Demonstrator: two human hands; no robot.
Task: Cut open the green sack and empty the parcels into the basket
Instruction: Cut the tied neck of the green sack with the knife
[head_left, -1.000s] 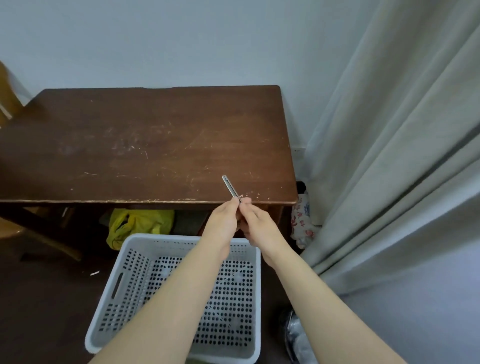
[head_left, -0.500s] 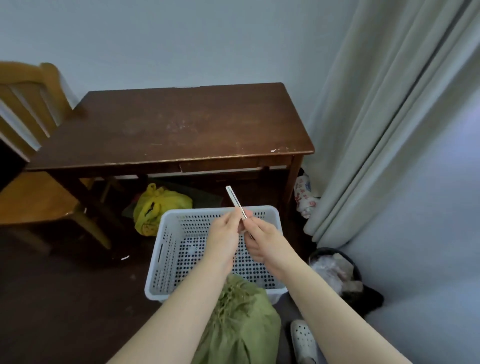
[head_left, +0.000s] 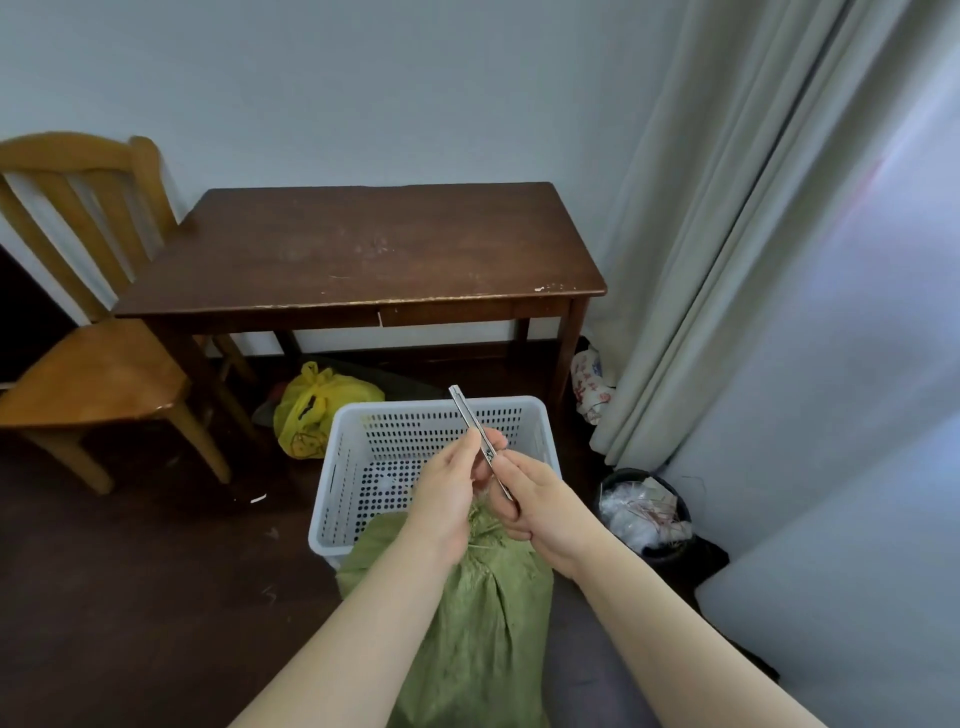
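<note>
Floor: one basket, one sack; left hand, right hand grip one cutter.

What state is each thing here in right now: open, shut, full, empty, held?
Green woven sack: neck tied shut, not yet cut.
White perforated plastic basket: no parcels visible inside.
Slim metal utility knife: held tilted, in both hands.
Left hand: pinches the knife.
Right hand: grips the knife.
Yellow plastic bag: knotted shut.
Black bin: full of rubbish.
</note>
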